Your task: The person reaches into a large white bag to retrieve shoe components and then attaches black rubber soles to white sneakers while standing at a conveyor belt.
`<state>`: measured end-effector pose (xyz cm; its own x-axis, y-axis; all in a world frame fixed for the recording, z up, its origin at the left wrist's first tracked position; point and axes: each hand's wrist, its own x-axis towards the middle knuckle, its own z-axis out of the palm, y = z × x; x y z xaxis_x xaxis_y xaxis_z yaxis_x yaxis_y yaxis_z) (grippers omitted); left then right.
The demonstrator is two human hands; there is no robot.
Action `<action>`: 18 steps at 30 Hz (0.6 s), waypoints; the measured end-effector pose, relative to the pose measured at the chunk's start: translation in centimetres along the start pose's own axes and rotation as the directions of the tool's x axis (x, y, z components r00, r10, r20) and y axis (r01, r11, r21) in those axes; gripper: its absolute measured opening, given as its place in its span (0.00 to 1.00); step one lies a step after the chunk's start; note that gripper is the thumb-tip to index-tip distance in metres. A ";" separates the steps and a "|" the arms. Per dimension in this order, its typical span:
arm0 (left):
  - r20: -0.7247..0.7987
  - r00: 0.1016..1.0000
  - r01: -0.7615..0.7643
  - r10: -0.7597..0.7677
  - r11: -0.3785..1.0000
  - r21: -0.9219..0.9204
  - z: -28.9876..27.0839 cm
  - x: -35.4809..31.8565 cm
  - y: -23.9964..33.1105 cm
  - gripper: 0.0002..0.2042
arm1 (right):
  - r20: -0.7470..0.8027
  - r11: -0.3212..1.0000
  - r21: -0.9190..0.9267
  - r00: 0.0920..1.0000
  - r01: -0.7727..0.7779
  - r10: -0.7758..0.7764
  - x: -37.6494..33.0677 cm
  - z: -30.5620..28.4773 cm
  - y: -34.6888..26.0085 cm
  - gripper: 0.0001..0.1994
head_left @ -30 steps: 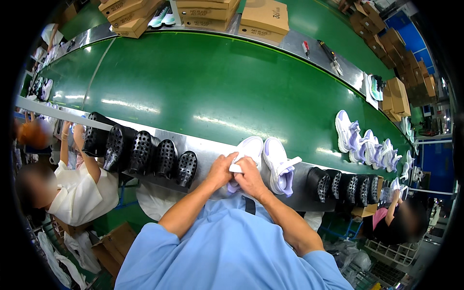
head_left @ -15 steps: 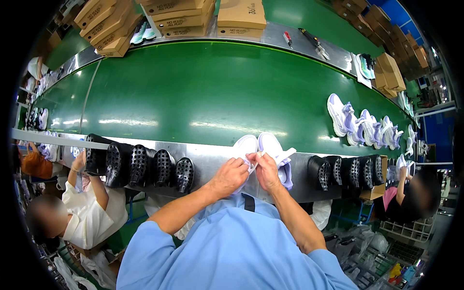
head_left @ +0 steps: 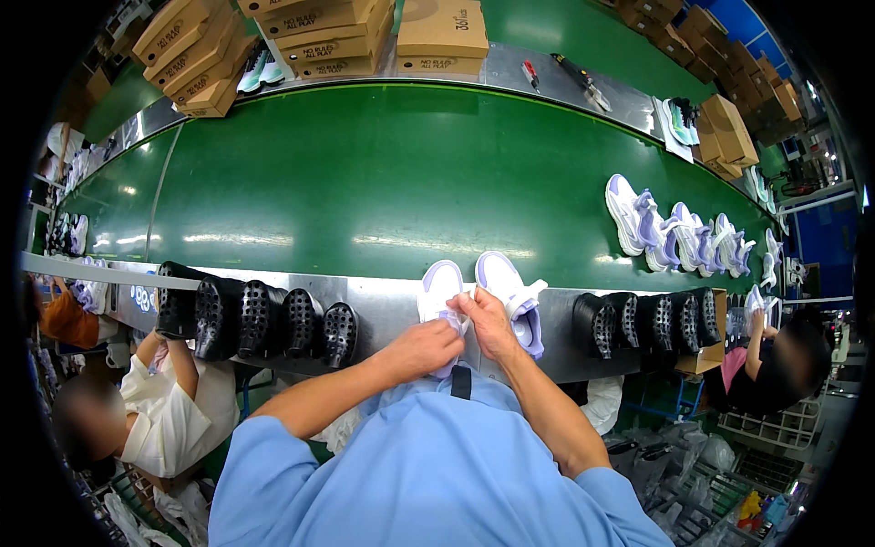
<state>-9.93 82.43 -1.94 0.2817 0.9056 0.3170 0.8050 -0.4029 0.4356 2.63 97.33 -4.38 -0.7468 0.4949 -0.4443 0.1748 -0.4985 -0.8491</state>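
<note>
Two white and lilac sneakers stand side by side at the bench edge in front of me, toes pointing away. Over the upper of the left sneaker [head_left: 441, 279] both my hands meet. My left hand [head_left: 436, 345] is closed with curled fingers on that shoe's near part, hiding its opening. My right hand [head_left: 488, 323] pinches at the middle of the same upper, by the fastening; whether it grips a strap or a lace is too small to tell. The right sneaker [head_left: 499, 273] stands untouched, its white strap sticking out to the right.
Black studded shoe lasts [head_left: 290, 321] line the metal ledge [head_left: 383, 314] on the left, more black lasts [head_left: 645, 321] on the right. Several sneakers [head_left: 679, 235] lie on the green belt [head_left: 365, 173]. Shoe boxes [head_left: 441, 36] and tools [head_left: 583, 80] lie beyond. A co-worker [head_left: 164, 401] sits left.
The left sneaker's toe has shifted left, away from the right one. My right hand has moved slightly left and down onto its upper; my left hand is a little lower.
</note>
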 end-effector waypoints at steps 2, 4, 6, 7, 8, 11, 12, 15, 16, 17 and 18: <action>-0.085 0.970 0.235 -0.226 0.964 0.123 -1.3 -0.2 1.2 0.09 | 0.026 0.998 -0.067 0.999 -0.017 0.019 -0.1 -0.1 -0.2 0.13; -0.063 0.972 0.234 -0.226 0.957 0.172 -0.3 -0.3 1.4 0.09 | 0.033 0.999 -0.048 0.999 -0.026 0.027 -0.2 0.3 -0.5 0.13; -0.051 0.971 0.237 -0.232 0.945 0.224 0.5 0.0 1.7 0.09 | 0.047 0.999 -0.038 0.998 -0.032 0.034 -0.1 0.5 -0.8 0.13; -0.030 0.974 0.226 -0.225 0.947 0.228 0.8 0.1 1.8 0.09 | 0.057 0.997 -0.058 0.997 -0.048 0.051 -0.1 0.5 -0.9 0.12; -0.015 0.976 0.216 -0.219 0.948 0.233 1.0 0.4 1.8 0.08 | 0.068 0.995 -0.085 0.996 -0.059 0.065 0.1 0.4 -1.3 0.12; -0.054 0.969 0.244 -0.241 0.967 0.069 0.9 -0.3 1.1 0.12 | 0.172 0.987 -0.157 0.983 -0.033 0.060 0.2 -0.7 -2.8 0.12; -0.063 0.966 0.253 -0.249 0.965 0.065 0.5 -0.9 1.8 0.12 | 0.176 0.985 -0.167 0.982 -0.038 0.068 -0.1 -0.9 -3.7 0.12; -0.065 0.625 0.768 -0.778 0.628 -0.124 0.5 -3.1 4.3 0.28 | 0.229 0.973 -0.216 0.965 -0.079 0.129 -1.0 -1.0 -5.1 0.10; 0.129 0.371 0.920 -0.919 0.345 -0.186 2.0 -3.6 4.1 0.38 | 0.234 0.966 -0.247 0.963 -0.073 0.132 -1.0 -1.1 -5.0 0.10; 0.327 0.089 0.982 -0.941 0.028 -0.184 2.6 -3.6 4.0 0.47 | 0.239 0.959 -0.278 0.962 -0.063 0.132 -0.9 -1.3 -5.0 0.10; 0.474 0.047 0.978 -0.879 -0.056 -0.200 3.1 -3.5 3.8 0.49 | 0.244 0.957 -0.284 0.960 -0.065 0.137 -0.7 -1.7 -4.5 0.10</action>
<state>-6.18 78.17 -4.00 -0.4468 0.4593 -0.7677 0.1262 0.8819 0.4542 3.45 100.46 -0.73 -0.8496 0.2328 -0.4733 0.3976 -0.3070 -0.8647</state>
